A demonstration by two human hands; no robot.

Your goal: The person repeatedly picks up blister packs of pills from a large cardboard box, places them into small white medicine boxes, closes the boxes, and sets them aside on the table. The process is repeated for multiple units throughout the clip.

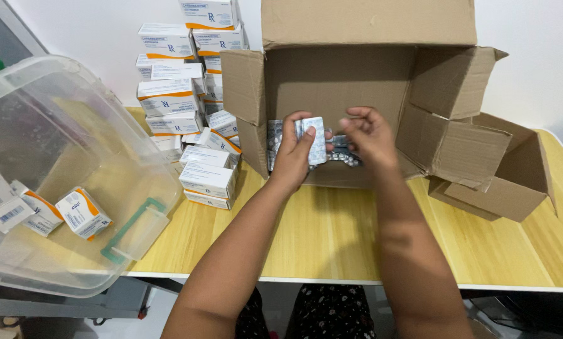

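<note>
My left hand (pixel 296 154) grips a small stack of silver blister packs (pixel 316 139) at the mouth of a large cardboard box (pixel 338 75) lying on its side. My right hand (pixel 367 133) is just to the right of the stack, fingers curled, fingertips close to the packs and to more blister packs (pixel 343 157) lying inside the box. Whether the right hand holds anything is unclear.
White and orange medicine boxes (pixel 187 94) are stacked left of the cardboard box on the wooden table (pixel 331 238). A clear plastic tub (pixel 61 163) with a few such boxes sits at far left. A second open cardboard box (pixel 510 176) lies at right.
</note>
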